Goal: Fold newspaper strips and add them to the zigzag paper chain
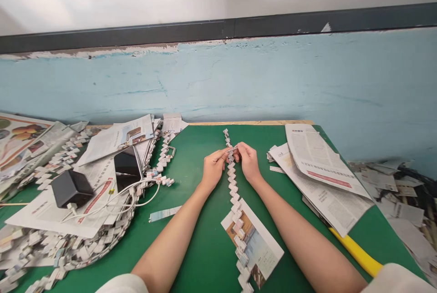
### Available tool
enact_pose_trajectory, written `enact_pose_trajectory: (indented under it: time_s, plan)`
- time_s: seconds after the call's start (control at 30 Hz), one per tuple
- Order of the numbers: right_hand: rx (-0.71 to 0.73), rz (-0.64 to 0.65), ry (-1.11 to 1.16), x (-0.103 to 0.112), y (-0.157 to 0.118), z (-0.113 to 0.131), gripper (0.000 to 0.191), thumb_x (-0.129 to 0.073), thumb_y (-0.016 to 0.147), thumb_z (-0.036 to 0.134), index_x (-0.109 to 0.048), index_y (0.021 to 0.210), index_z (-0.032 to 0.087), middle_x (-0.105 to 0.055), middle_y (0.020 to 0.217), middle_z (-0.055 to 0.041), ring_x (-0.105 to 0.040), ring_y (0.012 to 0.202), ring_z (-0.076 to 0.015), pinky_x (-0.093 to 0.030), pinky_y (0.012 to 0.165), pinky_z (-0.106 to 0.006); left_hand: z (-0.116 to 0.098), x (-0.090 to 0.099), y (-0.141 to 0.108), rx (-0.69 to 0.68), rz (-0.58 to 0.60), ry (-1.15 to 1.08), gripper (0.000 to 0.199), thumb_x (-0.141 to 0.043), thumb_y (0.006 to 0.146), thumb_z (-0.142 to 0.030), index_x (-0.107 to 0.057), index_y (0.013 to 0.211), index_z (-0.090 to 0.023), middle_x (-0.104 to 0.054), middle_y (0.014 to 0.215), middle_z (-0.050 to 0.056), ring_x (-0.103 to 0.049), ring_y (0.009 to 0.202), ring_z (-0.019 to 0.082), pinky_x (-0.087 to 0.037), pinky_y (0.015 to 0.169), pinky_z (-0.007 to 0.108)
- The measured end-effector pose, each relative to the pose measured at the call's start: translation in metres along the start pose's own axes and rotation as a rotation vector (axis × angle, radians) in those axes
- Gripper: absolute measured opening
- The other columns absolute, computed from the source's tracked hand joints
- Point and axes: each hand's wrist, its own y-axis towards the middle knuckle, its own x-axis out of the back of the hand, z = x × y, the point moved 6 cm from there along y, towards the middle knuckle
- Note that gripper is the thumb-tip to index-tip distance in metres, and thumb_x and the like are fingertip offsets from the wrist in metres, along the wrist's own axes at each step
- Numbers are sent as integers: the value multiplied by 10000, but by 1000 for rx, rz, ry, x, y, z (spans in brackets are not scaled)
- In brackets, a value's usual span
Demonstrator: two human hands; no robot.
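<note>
A zigzag chain of folded newspaper strips [233, 188] runs down the middle of the green table, from near its far edge toward me. Close to the chain's far end, my left hand [214, 166] and my right hand [248, 162] meet from either side. Between their thumbs and fingertips they pinch a narrow folded paper strip [232, 149], which lies across the chain. Fingers of both hands curl beneath, partly hidden. Under the chain's nearer part lies a cut piece of printed paper [261, 238] with a coloured picture.
To the left, a phone [127, 165], a black charger block [71, 188] and a white cable [150, 198] rest on newspapers and more folded chains [112, 234]. Stacked newspaper sheets [324, 161] lie right, over a yellow object [358, 252]. A blue wall [218, 83] stands behind the table.
</note>
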Motion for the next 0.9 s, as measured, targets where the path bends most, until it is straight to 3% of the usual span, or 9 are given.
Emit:
enact_pose_trajectory:
  time_s: [0.17, 0.23, 0.33, 0.4, 0.63, 0.9]
  plan:
    - [-19, -29, -37, 1, -2, 0, 526, -605, 967, 555, -502, 576, 218, -405, 482, 39, -338, 479, -122, -295, 519, -298, -1, 0, -2, 88, 13, 40, 479, -506, 1042, -502, -672, 742, -168, -525, 526, -33, -455, 481, 93, -388, 562, 240]
    - [-34, -16, -38, 0, -3, 0, 528, -612, 961, 557, -504, 573, 215, -394, 475, 42, -319, 470, -117, -277, 511, -297, 0, 0, -1, 105, 8, 3, 457, -509, 1040, -515, -667, 788, -168, -557, 563, -30, -460, 484, 88, -385, 556, 236]
    - [-54, 2, -43, -1, -2, -1, 528, -609, 958, 577, -529, 586, 211, -403, 474, 40, -319, 467, -117, -272, 505, -298, 3, 0, 0, 137, 5, -135, 383, -552, 1017, -528, -683, 1112, -181, -646, 710, -19, -487, 487, 83, -380, 514, 231]
    - [-59, 10, -41, -2, -2, -2, 530, -606, 960, 582, -539, 591, 208, -411, 476, 38, -324, 467, -117, -274, 506, -298, 5, -1, 1, 154, 16, -213, 428, -580, 996, -546, -647, 1220, -187, -656, 746, -16, -502, 481, 83, -375, 486, 229]
    - [-42, 84, -20, -8, -3, -2, 516, -615, 961, 576, -551, 607, 205, -442, 495, 35, -342, 482, -118, -305, 521, -290, 8, -2, 3, 143, 22, -243, 376, -702, 920, -523, -673, 1050, -171, -638, 719, -18, -505, 475, 73, -376, 466, 221]
    - [-17, 166, -129, -15, -5, -1, 503, -630, 956, 583, -528, 639, 206, -447, 549, 32, -366, 506, -121, -302, 522, -281, 12, -2, 3, 168, 34, -251, 397, -638, 947, -566, -571, 834, -191, -538, 562, -55, -468, 447, 86, -377, 467, 221]
